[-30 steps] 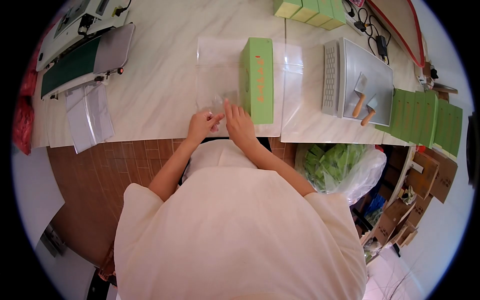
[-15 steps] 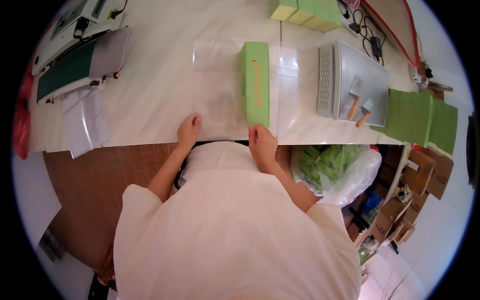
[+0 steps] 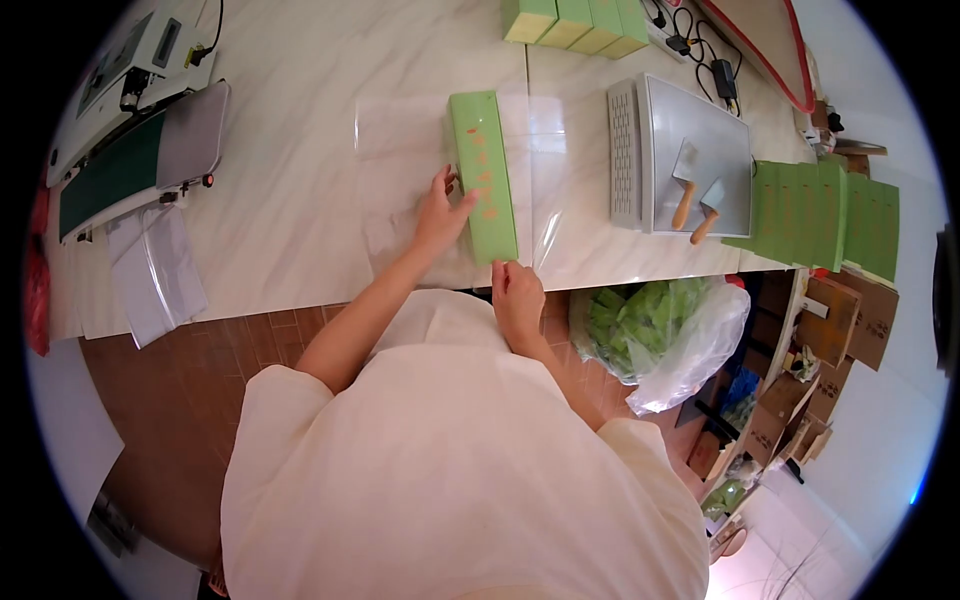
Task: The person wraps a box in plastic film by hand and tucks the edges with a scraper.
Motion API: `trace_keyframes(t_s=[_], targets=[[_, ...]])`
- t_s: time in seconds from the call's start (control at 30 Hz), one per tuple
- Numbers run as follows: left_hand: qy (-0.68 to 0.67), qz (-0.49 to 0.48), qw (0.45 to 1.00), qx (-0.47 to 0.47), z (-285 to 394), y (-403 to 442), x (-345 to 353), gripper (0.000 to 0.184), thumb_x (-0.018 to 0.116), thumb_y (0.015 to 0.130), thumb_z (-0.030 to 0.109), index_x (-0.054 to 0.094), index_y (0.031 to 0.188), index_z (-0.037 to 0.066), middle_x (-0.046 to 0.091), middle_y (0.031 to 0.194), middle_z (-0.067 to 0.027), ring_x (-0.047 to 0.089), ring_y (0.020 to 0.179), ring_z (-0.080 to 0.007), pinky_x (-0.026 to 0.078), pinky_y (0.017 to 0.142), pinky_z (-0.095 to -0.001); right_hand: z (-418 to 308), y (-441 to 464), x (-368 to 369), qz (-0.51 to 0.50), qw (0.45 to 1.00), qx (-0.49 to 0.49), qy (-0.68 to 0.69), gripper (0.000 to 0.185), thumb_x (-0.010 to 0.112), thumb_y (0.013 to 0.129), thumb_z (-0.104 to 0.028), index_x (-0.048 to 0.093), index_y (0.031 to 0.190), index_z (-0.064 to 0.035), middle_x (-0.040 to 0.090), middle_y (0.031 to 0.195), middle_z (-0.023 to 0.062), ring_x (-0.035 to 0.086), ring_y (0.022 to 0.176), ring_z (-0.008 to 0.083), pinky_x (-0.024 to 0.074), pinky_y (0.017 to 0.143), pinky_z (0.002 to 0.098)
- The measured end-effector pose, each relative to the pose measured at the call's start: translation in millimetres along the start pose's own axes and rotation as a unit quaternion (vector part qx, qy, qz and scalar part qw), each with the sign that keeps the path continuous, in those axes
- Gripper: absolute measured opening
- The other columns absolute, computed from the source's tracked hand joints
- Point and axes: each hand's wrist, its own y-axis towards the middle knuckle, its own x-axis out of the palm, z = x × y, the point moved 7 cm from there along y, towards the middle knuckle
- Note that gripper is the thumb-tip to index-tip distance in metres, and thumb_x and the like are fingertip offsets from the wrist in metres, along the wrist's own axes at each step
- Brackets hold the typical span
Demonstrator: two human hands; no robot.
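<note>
Here's the box, lying on the clear film, its near end just short of the surface's front edge! The left hand works its left side, fingers bent, thumb against it; whether they grip, I can't tell. At that near end, the right hand has its fingers curled in, any hold unclear. Towards the surface's right edge, two trowels rest on the case.
</note>
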Motion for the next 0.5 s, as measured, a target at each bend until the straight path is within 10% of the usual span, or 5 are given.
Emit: trace_keyframes(t_s=[0.13,0.23,0.33,0.5], targets=[[-0.002,0.01,1.0,0.01,2,4,8,0.085,0.068,0.088,0.041,0.028,0.144,-0.008,0.049,0.135,-0.0256,0.05,0.124,-0.0334,0.04,0.105,-0.0403,5,14,-23,0.067,0.997,0.02,0.044,0.016,0.067,0.088,-0.017,0.059,0.094,-0.0041,0.06,0.089,0.0148,0.057,0.08,0.0334,0.046,0.071,0.0461],[0.043,0.02,0.999,-0.012,-7,-2,8,0.086,0.068,0.088,0.041,0.028,0.143,-0.01,0.05,0.135,-0.0251,0.051,0.123,-0.0338,0.04,0.104,-0.0405,-12,45,-30,0.075,0.991,-0.064,0.09,0.052,0.065,0.089,-0.018,0.048,0.137,-0.0046,0.044,0.131,0.0274,0.045,0.119,0.0442,0.0362,0.103,0.0485],[0.032,0.035,0.999,-0.017,-5,-5,5,0.084,0.071,0.085,0.036,0.029,0.144,-0.008,0.05,0.133,-0.0246,0.051,0.122,-0.0348,0.041,0.103,-0.0407,-49,88,-16,0.094,0.984,-0.143,0.058,0.06,0.068,0.087,-0.023,0.046,0.141,-0.0095,0.038,0.136,0.0307,0.045,0.118,0.0479,0.0382,0.101,0.0509],[-0.02,-0.119,0.992,0.033,-20,-21,24,0.081,0.072,0.084,0.024,0.029,0.148,0.001,0.046,0.137,-0.024,0.045,0.127,-0.037,0.038,0.105,-0.042,-69,121,21,-0.041,0.999,-0.013,0.003,0.078,0.074,0.078,-0.025,0.039,0.147,-0.0208,0.03,0.141,0.0295,0.045,0.116,0.0513,0.0429,0.097,0.0517]])
